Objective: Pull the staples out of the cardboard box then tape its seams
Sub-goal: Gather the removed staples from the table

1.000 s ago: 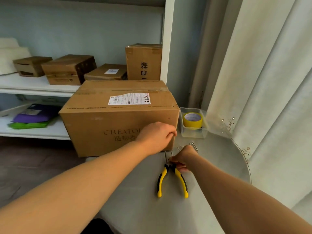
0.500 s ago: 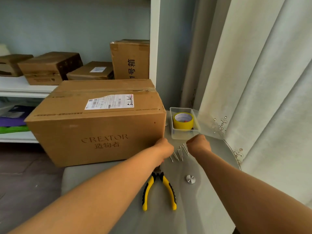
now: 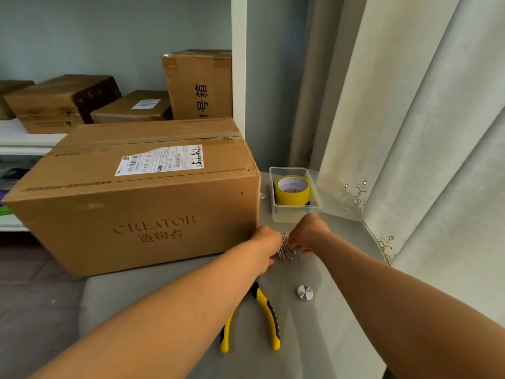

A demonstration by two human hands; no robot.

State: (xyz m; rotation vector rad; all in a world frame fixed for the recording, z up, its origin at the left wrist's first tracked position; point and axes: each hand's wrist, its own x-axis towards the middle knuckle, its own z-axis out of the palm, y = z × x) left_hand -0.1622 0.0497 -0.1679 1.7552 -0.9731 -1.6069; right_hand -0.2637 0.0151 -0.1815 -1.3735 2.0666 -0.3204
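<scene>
Closely, brown cardboard box [image 3: 142, 203] taped on top, left hand [image 3: 266, 243] and right hand [image 3: 310, 233] pinching metal staples [image 3: 285, 251]

This looks like a room in a home used for storing and packing parcels. On the far left, white open shelving [image 3: 24, 138] against a pale blue wall holds several brown cardboard parcels [image 3: 62, 102], while long cream curtains with beaded embroidery [image 3: 410, 132] hang on the right beside a round glass-topped table [image 3: 341, 269].
</scene>
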